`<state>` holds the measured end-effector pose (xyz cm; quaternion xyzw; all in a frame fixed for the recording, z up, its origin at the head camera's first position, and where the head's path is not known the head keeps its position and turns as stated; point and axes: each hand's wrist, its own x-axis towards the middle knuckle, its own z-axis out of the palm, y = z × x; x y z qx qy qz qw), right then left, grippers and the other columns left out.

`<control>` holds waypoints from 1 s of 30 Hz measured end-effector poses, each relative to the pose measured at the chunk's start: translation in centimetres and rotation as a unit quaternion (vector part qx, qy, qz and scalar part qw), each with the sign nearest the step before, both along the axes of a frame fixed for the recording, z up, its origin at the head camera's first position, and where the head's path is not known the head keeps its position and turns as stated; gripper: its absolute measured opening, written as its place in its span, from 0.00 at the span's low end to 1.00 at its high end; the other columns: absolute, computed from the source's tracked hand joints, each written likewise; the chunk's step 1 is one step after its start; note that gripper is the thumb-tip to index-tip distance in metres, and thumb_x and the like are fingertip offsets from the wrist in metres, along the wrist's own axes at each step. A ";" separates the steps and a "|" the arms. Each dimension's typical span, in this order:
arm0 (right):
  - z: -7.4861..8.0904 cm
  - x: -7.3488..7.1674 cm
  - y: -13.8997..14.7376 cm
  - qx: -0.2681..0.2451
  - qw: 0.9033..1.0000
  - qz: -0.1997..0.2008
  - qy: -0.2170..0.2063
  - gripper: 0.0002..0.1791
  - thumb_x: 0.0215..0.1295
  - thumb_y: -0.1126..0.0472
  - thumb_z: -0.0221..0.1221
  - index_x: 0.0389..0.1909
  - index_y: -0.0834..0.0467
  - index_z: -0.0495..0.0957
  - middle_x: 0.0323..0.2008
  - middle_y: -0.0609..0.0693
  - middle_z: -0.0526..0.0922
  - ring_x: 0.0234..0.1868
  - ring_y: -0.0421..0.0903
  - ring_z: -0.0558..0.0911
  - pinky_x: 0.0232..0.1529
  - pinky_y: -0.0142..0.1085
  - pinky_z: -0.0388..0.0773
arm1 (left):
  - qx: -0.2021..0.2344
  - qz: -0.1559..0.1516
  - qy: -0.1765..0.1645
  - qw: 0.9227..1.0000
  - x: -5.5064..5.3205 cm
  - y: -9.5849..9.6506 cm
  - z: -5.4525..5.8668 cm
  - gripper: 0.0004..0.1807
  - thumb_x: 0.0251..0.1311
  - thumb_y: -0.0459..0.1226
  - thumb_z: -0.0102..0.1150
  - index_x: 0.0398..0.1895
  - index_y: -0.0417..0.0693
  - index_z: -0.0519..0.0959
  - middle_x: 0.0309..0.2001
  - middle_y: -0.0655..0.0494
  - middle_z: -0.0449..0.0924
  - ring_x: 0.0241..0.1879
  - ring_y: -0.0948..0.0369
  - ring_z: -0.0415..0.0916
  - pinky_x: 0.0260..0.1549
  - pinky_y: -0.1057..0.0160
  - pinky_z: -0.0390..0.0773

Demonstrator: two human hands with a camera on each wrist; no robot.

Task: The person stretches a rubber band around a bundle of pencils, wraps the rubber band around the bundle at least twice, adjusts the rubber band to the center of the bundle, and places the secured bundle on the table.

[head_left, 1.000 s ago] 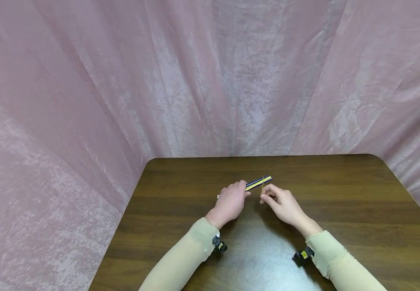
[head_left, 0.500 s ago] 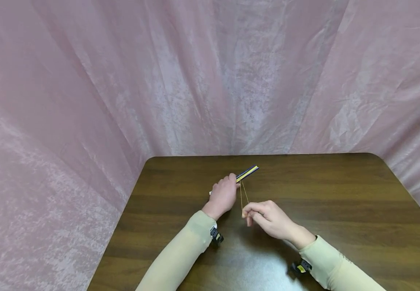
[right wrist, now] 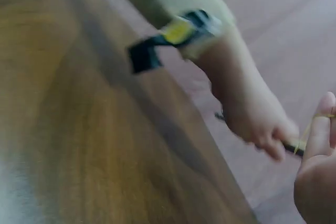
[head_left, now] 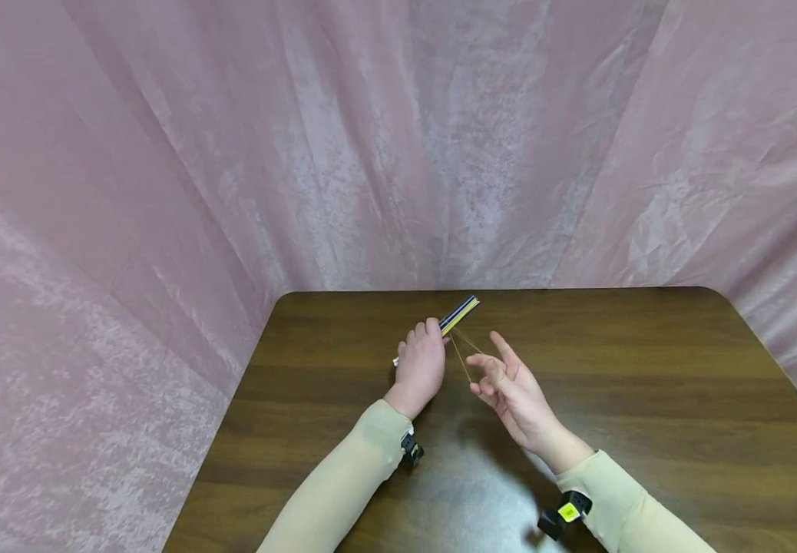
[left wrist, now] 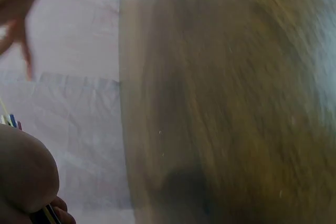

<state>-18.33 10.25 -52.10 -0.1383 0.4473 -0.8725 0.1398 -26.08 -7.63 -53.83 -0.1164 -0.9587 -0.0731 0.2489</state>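
In the head view my left hand (head_left: 421,367) grips a bundle of slim, pencil-like sticks (head_left: 461,313), striped blue, yellow and white. Its far end points up and to the right past my fingers; the middle is hidden in my palm. A thin tan rubber band (head_left: 461,358) runs from the bundle, just beyond my left fingers, to my right hand (head_left: 516,399). Two strands stretch apart to the right fingers, which hook the loop while the index finger points out. The left wrist view catches coloured stick ends (left wrist: 13,121) above my hand.
Both hands work over a brown wooden table (head_left: 647,384) with rounded far corners. Pink curtains (head_left: 398,153) hang right behind its far edge. A small black camera (head_left: 564,513) sits on the right wrist, another (head_left: 411,449) on the left.
The right hand first drew the band down the bundle toward the left hand and stretched it nearer me. Now its fingers have turned and spread the loop; the bundle points more steeply away.
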 end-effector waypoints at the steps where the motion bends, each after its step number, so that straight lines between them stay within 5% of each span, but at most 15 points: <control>1: -0.1 -0.1 0.1 -0.022 0.999 -0.021 -0.027 0.43 0.83 0.49 0.53 0.85 0.63 0.43 0.49 0.44 0.84 0.30 0.31 0.81 0.49 0.28 0.82 | -0.003 -0.001 0.006 1.000 0.1 0.0 0.1 0.18 0.72 0.46 0.67 0.45 0.41 0.72 0.34 0.48 0.79 0.31 0.50 0.80 0.26 0.53 0.76; 5: -0.7 -0.2 0.6 -0.049 0.994 -0.069 -0.062 0.19 0.83 0.47 0.51 0.59 0.56 0.77 0.36 0.42 0.82 0.28 0.29 0.81 0.42 0.24 0.81 | -0.014 -0.009 0.008 1.000 0.4 0.3 0.6 0.19 0.71 0.46 0.67 0.44 0.42 0.72 0.34 0.49 0.78 0.31 0.51 0.79 0.25 0.54 0.74; 7: -1.1 0.1 0.7 -0.018 0.997 -0.076 -0.017 0.15 0.83 0.50 0.51 0.53 0.51 0.83 0.33 0.41 0.81 0.26 0.29 0.78 0.41 0.25 0.82 | -0.009 -0.005 -0.002 1.000 0.5 0.3 0.7 0.18 0.72 0.46 0.67 0.44 0.42 0.72 0.33 0.48 0.79 0.31 0.51 0.80 0.25 0.54 0.74; 8: -1.2 0.3 0.6 0.010 0.997 -0.076 0.022 0.16 0.83 0.51 0.52 0.59 0.50 0.84 0.33 0.41 0.82 0.26 0.30 0.76 0.41 0.26 0.82 | -0.004 0.000 -0.010 1.000 0.5 0.3 0.6 0.18 0.73 0.46 0.66 0.44 0.42 0.72 0.33 0.48 0.79 0.31 0.51 0.80 0.25 0.54 0.75; 11: -1.0 0.9 -0.1 0.090 0.984 -0.080 0.131 0.29 0.84 0.55 0.52 0.81 0.49 0.67 0.37 0.44 0.86 0.26 0.33 0.76 0.44 0.33 0.84 | 0.014 0.012 -0.041 0.999 0.4 0.2 0.4 0.17 0.74 0.46 0.64 0.44 0.41 0.71 0.33 0.47 0.80 0.31 0.49 0.81 0.25 0.52 0.75; 13: -0.6 1.1 -0.6 0.116 0.978 -0.089 0.150 0.36 0.85 0.54 0.50 0.87 0.53 0.51 0.43 0.45 0.88 0.25 0.35 0.76 0.44 0.35 0.84 | 0.023 0.016 -0.060 0.998 0.3 0.1 0.2 0.17 0.76 0.45 0.62 0.44 0.41 0.71 0.33 0.47 0.80 0.31 0.49 0.81 0.24 0.51 0.75; 17: 0.3 0.1 -0.9 0.068 0.993 -0.098 0.016 0.42 0.84 0.44 0.44 0.87 0.59 0.41 0.52 0.42 0.86 0.23 0.33 0.73 0.41 0.30 0.82 | 0.026 0.011 -0.058 0.998 0.4 -0.1 0.2 0.16 0.76 0.45 0.62 0.45 0.41 0.72 0.34 0.47 0.80 0.31 0.49 0.80 0.25 0.52 0.75; 21: 0.5 -1.6 -0.1 0.008 0.988 -0.096 -0.120 0.48 0.79 0.35 0.44 0.85 0.64 0.47 0.50 0.40 0.87 0.21 0.28 0.75 0.33 0.21 0.77 | -0.026 -0.017 -0.019 0.999 0.6 -0.5 0.1 0.17 0.74 0.46 0.65 0.48 0.43 0.74 0.36 0.49 0.79 0.34 0.51 0.80 0.27 0.54 0.74; 26: 0.6 -2.3 0.3 0.027 0.980 -0.095 -0.174 0.41 0.77 0.34 0.52 0.75 0.62 0.65 0.39 0.41 0.87 0.16 0.26 0.71 0.24 0.18 0.72 | -0.114 -0.101 0.002 0.988 0.8 -1.4 -0.3 0.13 0.75 0.42 0.64 0.54 0.48 0.76 0.40 0.54 0.77 0.38 0.54 0.77 0.32 0.57 0.71; 30: 0.5 -2.3 0.7 0.099 0.975 -0.118 -0.159 0.28 0.78 0.42 0.61 0.65 0.60 0.78 0.34 0.42 0.82 0.15 0.28 0.68 0.22 0.21 0.73 | -0.150 -0.146 0.012 0.978 1.0 -2.3 -0.2 0.13 0.74 0.37 0.63 0.57 0.51 0.77 0.41 0.55 0.76 0.40 0.55 0.76 0.35 0.57 0.71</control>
